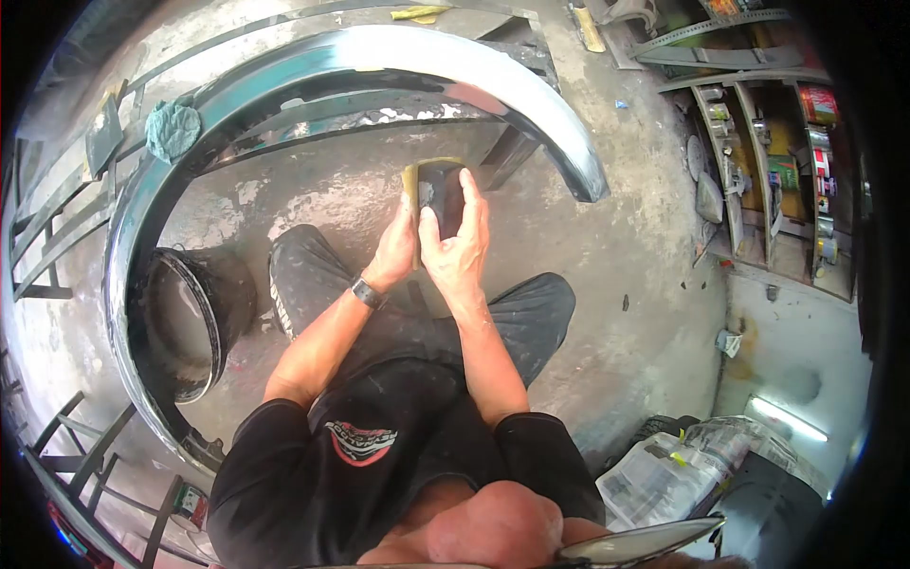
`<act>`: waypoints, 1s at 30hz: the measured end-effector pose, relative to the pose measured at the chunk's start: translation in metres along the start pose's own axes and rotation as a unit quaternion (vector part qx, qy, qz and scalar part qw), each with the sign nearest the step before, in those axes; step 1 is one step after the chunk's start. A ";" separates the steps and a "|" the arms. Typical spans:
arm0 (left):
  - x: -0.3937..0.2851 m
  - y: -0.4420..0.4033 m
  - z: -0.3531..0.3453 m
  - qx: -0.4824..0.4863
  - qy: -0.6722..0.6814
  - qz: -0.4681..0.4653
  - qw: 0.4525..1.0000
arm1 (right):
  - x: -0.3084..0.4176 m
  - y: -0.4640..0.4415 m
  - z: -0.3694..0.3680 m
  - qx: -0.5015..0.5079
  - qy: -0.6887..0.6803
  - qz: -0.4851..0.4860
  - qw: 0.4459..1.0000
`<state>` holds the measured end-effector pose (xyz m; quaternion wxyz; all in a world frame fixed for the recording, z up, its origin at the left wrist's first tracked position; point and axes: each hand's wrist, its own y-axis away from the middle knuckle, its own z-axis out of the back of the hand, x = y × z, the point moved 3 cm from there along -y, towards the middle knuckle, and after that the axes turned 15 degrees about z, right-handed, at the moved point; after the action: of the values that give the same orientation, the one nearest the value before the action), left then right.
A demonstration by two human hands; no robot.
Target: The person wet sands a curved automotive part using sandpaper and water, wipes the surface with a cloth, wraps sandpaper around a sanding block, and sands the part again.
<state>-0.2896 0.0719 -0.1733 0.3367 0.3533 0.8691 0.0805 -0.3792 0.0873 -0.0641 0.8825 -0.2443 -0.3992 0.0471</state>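
Between my hands is a dark sheet [443, 197] with a yellowish edge, probably sandpaper, held in front of my knees. My left hand [396, 248] grips its left side, with a dark watch on the wrist. My right hand [459, 248] lies against its face, thumb and fingers on the dark surface. Beyond the hands curves a large arched panel [398, 49], white and grey along the top with teal patches on the left. A crumpled teal cloth [172, 131] rests on the panel's left part.
A black bucket [216, 327] of greyish liquid stands inside the arch at left. Metal frames [57, 237] line the left side. Shelves with cans [758, 171] stand at right. Newspaper [654, 479] lies at the lower right.
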 end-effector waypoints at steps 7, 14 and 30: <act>-0.055 0.014 -0.026 0.069 0.007 0.012 0.998 | -0.001 -0.003 -0.015 -0.037 -0.016 0.051 0.998; -0.124 0.010 -0.048 0.062 -0.205 -0.073 0.974 | 0.028 -0.051 0.016 0.020 -0.351 -0.112 0.929; -0.255 -0.064 -0.001 -0.463 -0.819 -0.147 0.304 | -0.129 -0.136 0.187 0.151 0.173 0.077 0.970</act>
<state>-0.1927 -0.1461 -0.0620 0.9899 -0.1104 0.0035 0.0883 -0.6175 0.0061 0.0163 0.9585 -0.1423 -0.2089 0.1317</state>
